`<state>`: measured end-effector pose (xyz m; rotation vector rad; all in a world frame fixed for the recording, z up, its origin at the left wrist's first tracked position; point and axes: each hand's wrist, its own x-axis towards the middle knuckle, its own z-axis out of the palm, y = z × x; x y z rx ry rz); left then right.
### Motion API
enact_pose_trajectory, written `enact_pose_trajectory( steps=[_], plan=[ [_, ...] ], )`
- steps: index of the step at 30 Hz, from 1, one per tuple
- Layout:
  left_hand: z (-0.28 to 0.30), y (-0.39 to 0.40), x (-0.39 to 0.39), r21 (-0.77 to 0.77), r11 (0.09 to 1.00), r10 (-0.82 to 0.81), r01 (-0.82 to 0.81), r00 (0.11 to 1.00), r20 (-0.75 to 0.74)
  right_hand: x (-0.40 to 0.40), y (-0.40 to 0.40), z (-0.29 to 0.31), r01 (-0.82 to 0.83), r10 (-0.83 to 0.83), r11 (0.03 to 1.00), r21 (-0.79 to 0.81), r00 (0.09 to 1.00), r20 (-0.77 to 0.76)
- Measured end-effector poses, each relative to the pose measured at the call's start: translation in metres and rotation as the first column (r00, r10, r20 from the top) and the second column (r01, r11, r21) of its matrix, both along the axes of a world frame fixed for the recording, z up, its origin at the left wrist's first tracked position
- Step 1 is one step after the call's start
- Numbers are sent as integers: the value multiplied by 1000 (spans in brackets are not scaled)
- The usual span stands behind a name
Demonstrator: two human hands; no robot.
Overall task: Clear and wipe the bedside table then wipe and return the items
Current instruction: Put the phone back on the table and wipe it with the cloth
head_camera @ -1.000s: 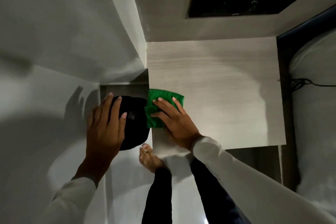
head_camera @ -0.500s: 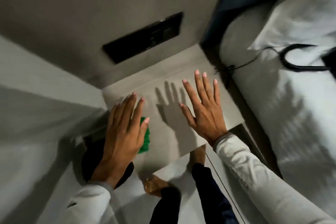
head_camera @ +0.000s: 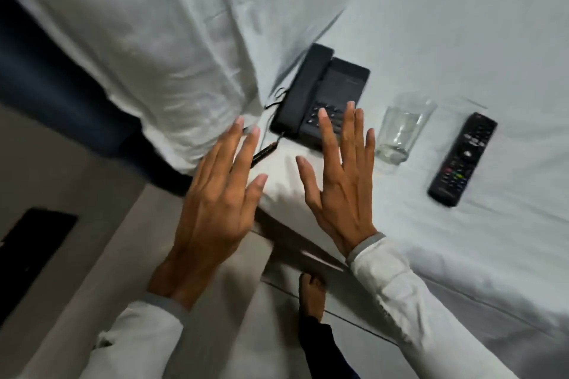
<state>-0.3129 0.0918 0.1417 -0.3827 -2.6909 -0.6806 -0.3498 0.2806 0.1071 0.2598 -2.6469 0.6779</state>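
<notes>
A black corded telephone (head_camera: 320,95) lies on the white bed sheet (head_camera: 431,24), its cord trailing toward the bed's corner. To its right stands a clear drinking glass (head_camera: 400,129), then a black remote control (head_camera: 462,160). My left hand (head_camera: 215,209) hovers empty with fingers spread over the bed's corner, just short of the phone cord. My right hand (head_camera: 341,181), also empty and spread, reaches over the phone's near edge, its fingertips in front of the keypad. The bedside table and the green cloth are out of view.
A white pillow (head_camera: 138,40) lies left of the phone. A dark headboard (head_camera: 46,77) and a grey wall with a black panel (head_camera: 30,252) fill the left side. My bare foot (head_camera: 312,292) stands on the pale floor by the bed.
The view has swung right from the bedside table to the bed. My right hand let go of the green cloth, and both open hands moved over toward the telephone.
</notes>
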Motion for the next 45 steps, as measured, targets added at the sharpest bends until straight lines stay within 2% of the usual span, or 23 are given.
enact_pose_trajectory(
  steps=[3, 5, 7, 9, 11, 13, 17, 19, 21, 23, 26, 30, 31, 33, 35, 39, 42, 45],
  plan=[
    [-2, 46, -63, 185, 982, -63, 33, 985, 159, -27, 28, -5, 89, -57, 959, -271, 991, 124],
    [-8, 61, -98, 224, 974, -53, -4, 967, 249, -40, 31, -7, 126, -29, 885, -448, 976, 215],
    [-21, 73, -133, 228, 972, -32, -54, 933, 358, -56, 32, -13, 221, -25, 772, -596, 947, 319],
    [-31, 78, -157, 245, 963, -9, -117, 888, 460, -70, 30, -16, 349, -15, 611, -711, 903, 430],
    [-39, 80, -173, 284, 934, 24, -215, 833, 553, -84, 27, -14, 483, 34, 410, -774, 840, 542],
    [-48, 82, -183, 316, 903, 51, -290, 804, 592, -96, 22, -15, 555, 65, 277, -785, 804, 591],
    [-56, 77, -174, 449, 819, 0, -357, 783, 622, -94, 13, -11, 610, 23, 128, -782, 786, 617],
    [-58, 70, -149, 494, 786, -35, -373, 770, 637, -76, 12, -9, 616, -18, 87, -783, 787, 617],
    [-58, 60, -110, 531, 739, -42, -414, 758, 650, -46, 4, -6, 590, -41, 100, -801, 807, 589],
    [-58, 51, -68, 594, 651, -30, -473, 765, 643, -14, -7, -5, 588, -63, 151, -795, 808, 586],
    [-53, 24, 6, 631, 508, 40, -586, 748, 663, 37, -37, -8, 549, -51, 282, -787, 827, 560],
    [-54, -10, 93, 618, 399, 107, -677, 704, 702, 87, -72, -20, 414, 69, 427, -804, 871, 486],
    [-56, -32, 124, 620, 341, 183, -707, 697, 694, 102, -99, -25, 377, 148, 474, -796, 857, 494],
    [-67, -40, 147, 626, 269, 233, -732, 680, 695, 109, -111, -37, 337, 236, 529, -779, 823, 517],
    [-81, -53, 172, 617, 155, 280, -772, 633, 722, 117, -133, -50, 283, 335, 609, -741, 755, 564],
    [-116, -63, 185, 587, -19, 368, -809, 540, 757, 107, -165, -78, 157, 430, 740, -654, 638, 639],
    [-145, -59, 169, 556, -114, 406, -823, 473, 782, 81, -175, -99, 119, 450, 778, -617, 581, 678],
    [-172, -55, 143, 519, -150, 426, -841, 419, 802, 52, -177, -122, 39, 470, 812, -582, 548, 692]
  ],
)
